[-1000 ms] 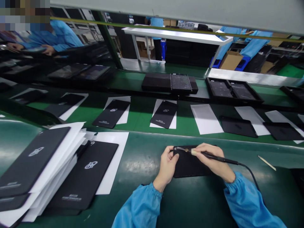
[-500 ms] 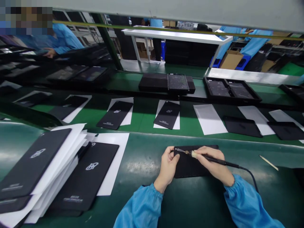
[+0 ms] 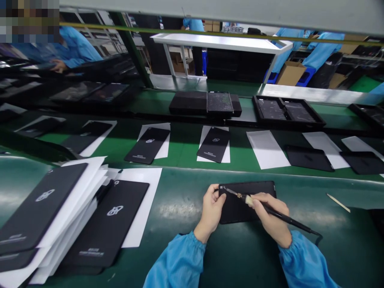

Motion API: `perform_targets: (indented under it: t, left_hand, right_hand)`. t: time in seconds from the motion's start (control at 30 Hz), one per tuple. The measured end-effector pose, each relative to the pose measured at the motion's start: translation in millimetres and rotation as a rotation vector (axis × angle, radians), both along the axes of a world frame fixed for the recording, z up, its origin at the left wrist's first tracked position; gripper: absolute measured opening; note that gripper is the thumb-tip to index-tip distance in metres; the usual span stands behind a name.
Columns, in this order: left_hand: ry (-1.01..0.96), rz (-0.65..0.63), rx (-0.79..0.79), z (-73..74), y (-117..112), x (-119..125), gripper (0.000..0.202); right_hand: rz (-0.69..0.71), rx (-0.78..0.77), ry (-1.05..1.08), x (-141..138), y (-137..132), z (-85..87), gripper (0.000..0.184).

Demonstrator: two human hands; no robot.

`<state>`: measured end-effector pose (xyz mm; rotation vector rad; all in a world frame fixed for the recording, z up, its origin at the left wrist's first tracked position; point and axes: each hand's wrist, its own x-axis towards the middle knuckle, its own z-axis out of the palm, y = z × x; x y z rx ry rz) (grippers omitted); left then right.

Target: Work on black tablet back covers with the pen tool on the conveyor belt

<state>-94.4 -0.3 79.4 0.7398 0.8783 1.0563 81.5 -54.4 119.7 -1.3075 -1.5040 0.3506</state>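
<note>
A black tablet back cover (image 3: pixel 240 210) lies on the green bench in front of me. My left hand (image 3: pixel 213 206) grips its left end, thumb on top near the upper left corner. In my right hand (image 3: pixel 271 214) is a soldering iron (image 3: pixel 288 219), held like a pen. The iron's thin metal tip points left toward a small light piece at the cover's corner; whether it touches cannot be told. The iron's cord bends down by my right sleeve.
Black covers and white sheets are stacked (image 3: pixel 45 208) at left. A thin wooden stick (image 3: pixel 338 203) lies at right. Beyond runs a green conveyor (image 3: pixel 183 148) with several covers on paper. Behind it stand black trays (image 3: pixel 288 110). Co-workers in blue sleeves (image 3: pixel 79 46) are farther back.
My right hand has shifted slightly right and down, and the soldering iron is tilted more steeply. Its tip has drawn back a little from the corner. My left hand stays on the cover.
</note>
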Motion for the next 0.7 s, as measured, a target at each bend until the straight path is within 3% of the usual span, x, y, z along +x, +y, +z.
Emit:
perform_targets:
  t: [0.47, 0.7]
  left_hand:
    - [0.013, 0.004, -0.004, 1.0, -0.8, -0.1, 0.026]
    - [0.013, 0.021, -0.004, -0.9, 0.0, -1.0, 0.026]
  right_hand:
    - [0.015, -0.05, 0.022, -8.0, -0.8, -5.3, 0.015]
    - [-0.022, 0.001, -0.001, -24.1, -9.5, -12.5, 0.016]
